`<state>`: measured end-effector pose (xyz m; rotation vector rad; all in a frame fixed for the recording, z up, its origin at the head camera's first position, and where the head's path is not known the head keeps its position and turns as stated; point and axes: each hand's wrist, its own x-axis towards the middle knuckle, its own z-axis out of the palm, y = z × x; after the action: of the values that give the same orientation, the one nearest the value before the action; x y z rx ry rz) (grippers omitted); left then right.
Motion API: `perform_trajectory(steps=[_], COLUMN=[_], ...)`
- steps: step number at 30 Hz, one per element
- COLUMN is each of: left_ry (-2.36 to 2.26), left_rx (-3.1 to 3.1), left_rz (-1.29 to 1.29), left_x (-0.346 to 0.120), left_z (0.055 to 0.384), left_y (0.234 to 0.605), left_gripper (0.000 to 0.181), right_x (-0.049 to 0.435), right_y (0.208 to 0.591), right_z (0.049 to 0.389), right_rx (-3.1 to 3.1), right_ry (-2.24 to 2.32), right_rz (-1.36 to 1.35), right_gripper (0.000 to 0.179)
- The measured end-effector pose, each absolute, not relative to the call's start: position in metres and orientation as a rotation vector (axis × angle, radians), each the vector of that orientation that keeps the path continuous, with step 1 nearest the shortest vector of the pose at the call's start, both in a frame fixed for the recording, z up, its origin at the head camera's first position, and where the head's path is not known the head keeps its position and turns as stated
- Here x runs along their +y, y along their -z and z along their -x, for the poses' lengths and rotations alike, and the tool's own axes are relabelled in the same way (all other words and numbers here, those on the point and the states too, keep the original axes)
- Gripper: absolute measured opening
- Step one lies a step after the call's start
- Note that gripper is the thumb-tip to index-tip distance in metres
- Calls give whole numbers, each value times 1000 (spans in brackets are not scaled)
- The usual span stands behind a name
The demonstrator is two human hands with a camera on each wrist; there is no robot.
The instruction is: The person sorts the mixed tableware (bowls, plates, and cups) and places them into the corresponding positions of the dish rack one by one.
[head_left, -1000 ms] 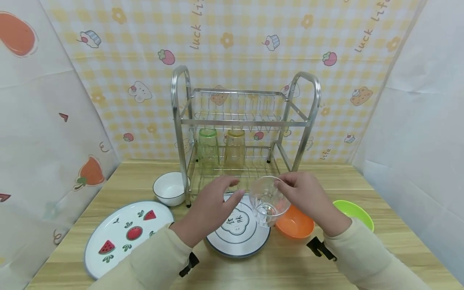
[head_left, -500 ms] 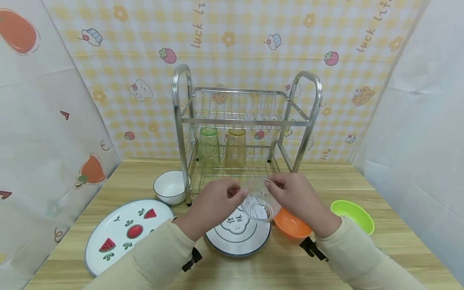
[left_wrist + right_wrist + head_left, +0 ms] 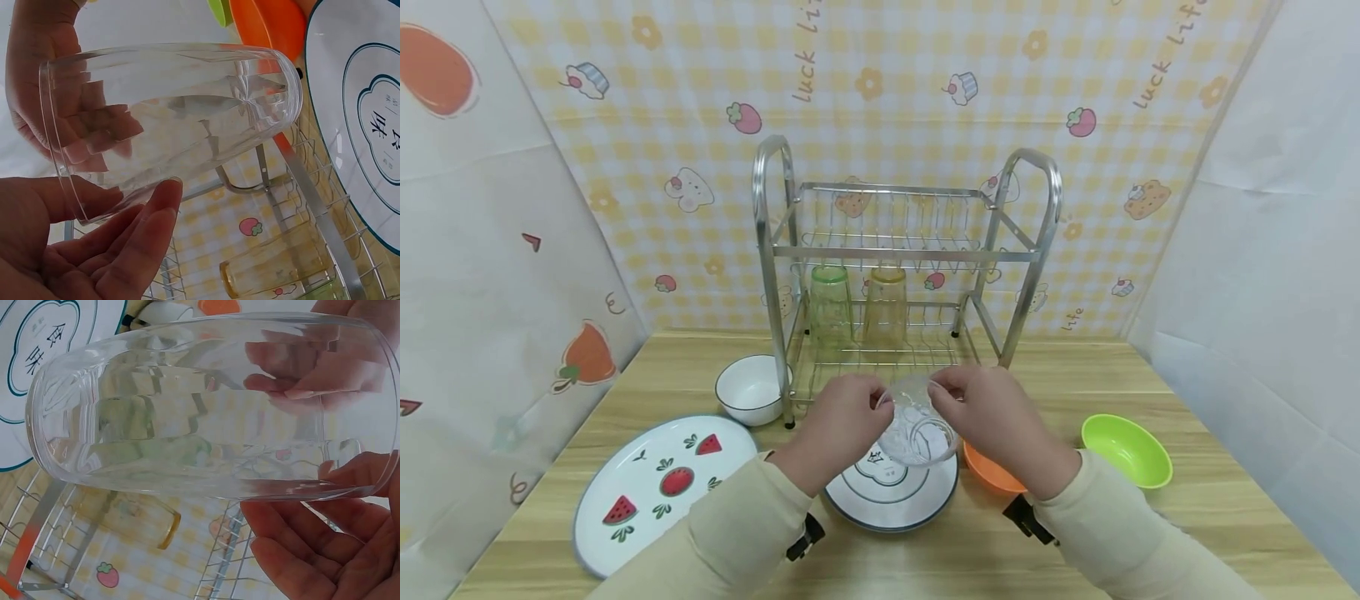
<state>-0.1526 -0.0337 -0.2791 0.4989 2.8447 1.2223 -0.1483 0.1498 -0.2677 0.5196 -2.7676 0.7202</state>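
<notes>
A clear drinking glass is held between both hands over the white plate with dark lettering. At one side of its rim my left hand pinches the wall, thumb inside and fingers outside, as the left wrist view shows. My right hand pinches the opposite side in the same way, seen close in the right wrist view. The glass's mouth points up toward the head camera, and its base hangs over the plate. Behind it, a green glass and a yellow glass stand on the rack's lower tier.
The two-tier metal dish rack stands behind the hands. A white bowl and an oval plate with watermelon pictures are on the left. An orange bowl and a lime-green bowl sit on the right.
The glass and right hand have moved left. The left hand, earlier apart from the glass with thumb and fingers spread, has closed on its rim.
</notes>
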Motion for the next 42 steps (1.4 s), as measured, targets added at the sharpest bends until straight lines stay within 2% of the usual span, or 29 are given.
perform_trajectory(steps=[8,19,31,42], left_ry=[-1205,-1222,-1327,-1560], left_rx=[2927,2938,2903,2765], left_rz=[-525,-449,-352,-154], left_x=[-37,-40,-47,-61], left_z=[154,156,160,158], left_y=[285,293,301,306], left_gripper=[24,20,16,9], right_x=[142,138,141,156], right_y=[271,277,278,287], right_z=[148,151,147,151], right_rx=[-2749,-2757,-2734,-2664], right_ry=[-705,-795,-1072,-1211], right_rz=[-552,-571,-548,-434], right_gripper=[17,18,32,37])
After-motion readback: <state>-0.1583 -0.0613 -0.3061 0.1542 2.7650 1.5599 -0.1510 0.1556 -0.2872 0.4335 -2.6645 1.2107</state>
